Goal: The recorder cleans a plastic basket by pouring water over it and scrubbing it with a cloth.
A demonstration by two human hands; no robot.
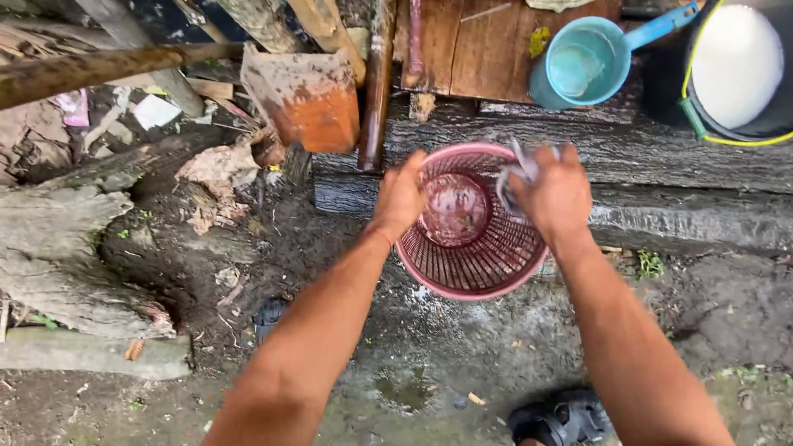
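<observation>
Gripping the rim of the round pink slotted plastic basket (483, 256), your left hand (401, 198) steadies it on the muddy ground beside a dark wet log (661, 153), while your right hand (555, 194) is closed around a crumpled grey scrubbing pad (519, 169) above its opening.

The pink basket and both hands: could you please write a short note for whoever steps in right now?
Left hand: grips the rim of the pink basket, steadying it against the dark wet log.
Right hand: clutches a small grey scrap at the basket's far rim.
Basket: tilted towards the camera, wet inside, nothing loose seen in it.
Nearby: blue dipper and black bucket of whitish liquid beyond the log.
Done or left: cannot tell from this view.
</observation>
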